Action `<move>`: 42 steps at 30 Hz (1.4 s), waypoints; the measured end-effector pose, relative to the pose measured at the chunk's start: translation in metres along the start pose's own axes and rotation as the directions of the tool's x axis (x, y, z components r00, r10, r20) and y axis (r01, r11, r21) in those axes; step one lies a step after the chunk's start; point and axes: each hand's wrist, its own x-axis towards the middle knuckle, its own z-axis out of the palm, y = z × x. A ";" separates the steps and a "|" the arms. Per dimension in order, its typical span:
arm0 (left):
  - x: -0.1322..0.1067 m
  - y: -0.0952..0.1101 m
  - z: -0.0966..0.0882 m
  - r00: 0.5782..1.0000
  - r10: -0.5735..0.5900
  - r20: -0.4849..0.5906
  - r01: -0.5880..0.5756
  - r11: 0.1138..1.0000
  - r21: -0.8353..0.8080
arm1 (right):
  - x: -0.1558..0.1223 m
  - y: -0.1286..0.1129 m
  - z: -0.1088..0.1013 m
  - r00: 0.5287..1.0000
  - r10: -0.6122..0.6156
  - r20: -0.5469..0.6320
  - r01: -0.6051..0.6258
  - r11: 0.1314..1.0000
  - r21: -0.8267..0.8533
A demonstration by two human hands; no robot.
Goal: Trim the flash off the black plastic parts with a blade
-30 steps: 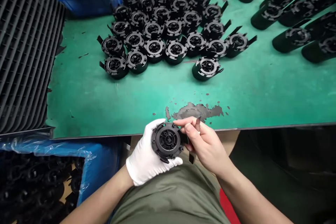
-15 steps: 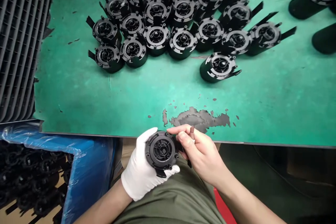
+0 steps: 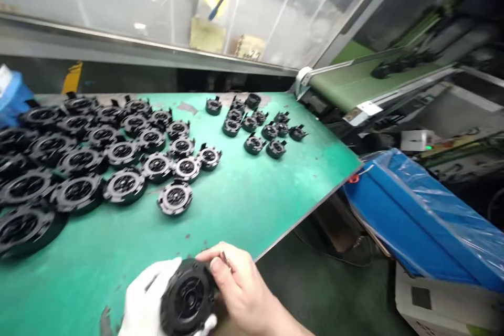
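Note:
My left hand (image 3: 144, 299), in a white glove, is wrapped round a round black plastic housing (image 3: 189, 299) with ribs and a central hub on its face. Its lower part is cut off by the bottom of the view. Bare and closed, my right hand (image 3: 244, 289) lies against the housing's right side, the index fingertip on its upper rim. A thin brown piece (image 3: 225, 258) pokes up from between that hand's thumb and fingers; the rest of it is hidden. Just beyond the hands, one similar housing (image 3: 175, 198) stands on the green table.
Many similar housings (image 3: 79, 191) crowd the left of the green table (image 3: 283, 205). A smaller group (image 3: 254, 143) stands farther back. Right of the table are a conveyor belt (image 3: 342, 86) and a plastic-lined blue bin (image 3: 417, 226). A blue container (image 3: 16, 97) is at far left.
The view has swung right and up, bringing the conveyor and the right-hand blue bin into sight. Both hands keep their hold and now appear lower and farther left in the picture.

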 end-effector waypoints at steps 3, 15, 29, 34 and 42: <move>0.075 0.036 0.050 0.990 0.114 0.087 -0.116 0.993 0.029 | 0.012 0.014 -0.059 0.992 0.002 -0.123 -0.032 0.969 -0.243; 0.252 0.103 0.187 0.958 0.115 0.263 -0.183 0.951 0.251 | 0.193 0.091 -0.362 0.858 0.110 -0.501 -0.452 0.626 -0.635; 0.242 0.082 0.203 0.962 0.119 0.245 -0.190 0.938 0.291 | 0.306 0.171 -0.493 0.959 0.091 -0.268 -0.281 0.410 -0.867; 0.242 0.084 0.201 0.965 0.080 0.248 -0.157 0.938 0.309 | 0.315 0.163 -0.485 0.988 0.092 -0.127 -0.151 0.354 -0.923; 0.248 0.070 0.204 0.965 0.149 0.216 -0.216 0.919 0.331 | 0.283 0.142 -0.478 0.954 0.121 -0.275 -0.300 0.298 -0.906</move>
